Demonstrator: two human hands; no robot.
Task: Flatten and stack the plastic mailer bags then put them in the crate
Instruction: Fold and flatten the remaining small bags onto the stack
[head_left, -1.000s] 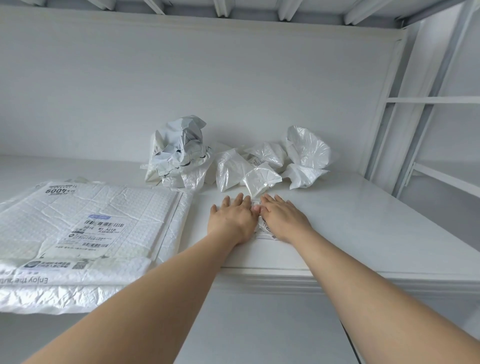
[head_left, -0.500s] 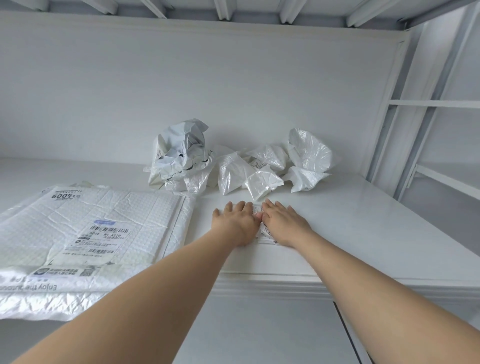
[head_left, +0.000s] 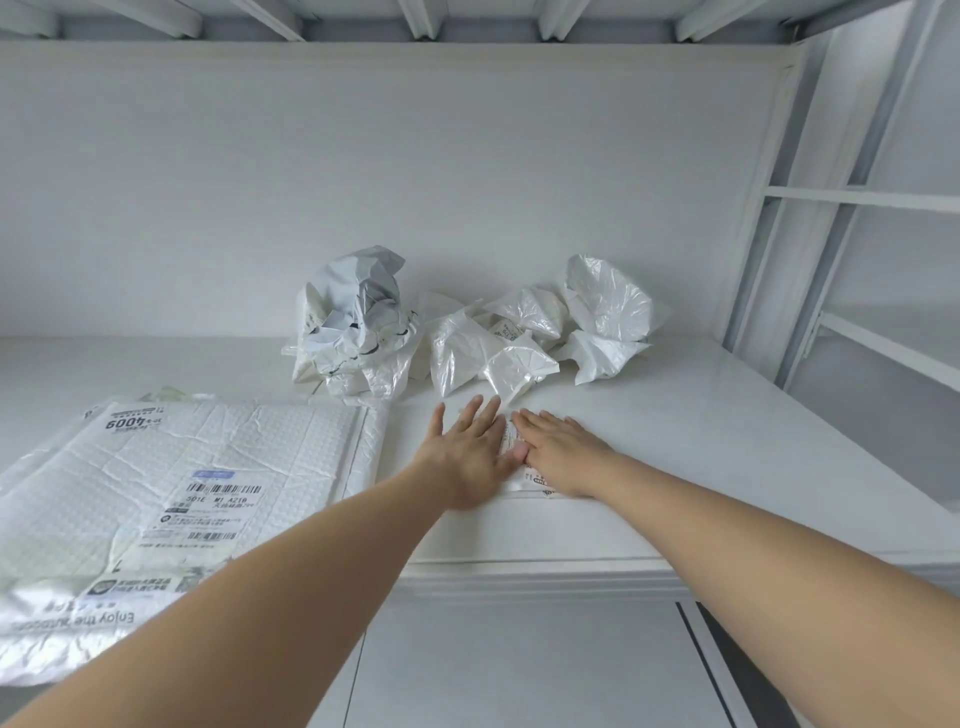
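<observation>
My left hand (head_left: 470, 452) and my right hand (head_left: 558, 452) lie flat side by side, fingers straight, pressing a small white mailer bag (head_left: 511, 441) against the white tabletop (head_left: 701, 457). Only a narrow strip of that bag with a printed label shows between and under the hands. A stack of flattened white bubble mailers (head_left: 171, 499) lies at the left, overhanging the front edge. Behind the hands sits a heap of crumpled mailer bags, one grey-white (head_left: 358, 322) and several white (head_left: 524, 338). No crate is in view.
A white wall stands close behind the heap. A white metal frame with shelves (head_left: 852, 197) rises at the right. Beams run overhead. The table's front edge (head_left: 545, 571) lies below my forearms.
My left hand has spread its fingers and slid slightly forward and left over the bag. The right hand stays flat on it. The camera has tilted a little.
</observation>
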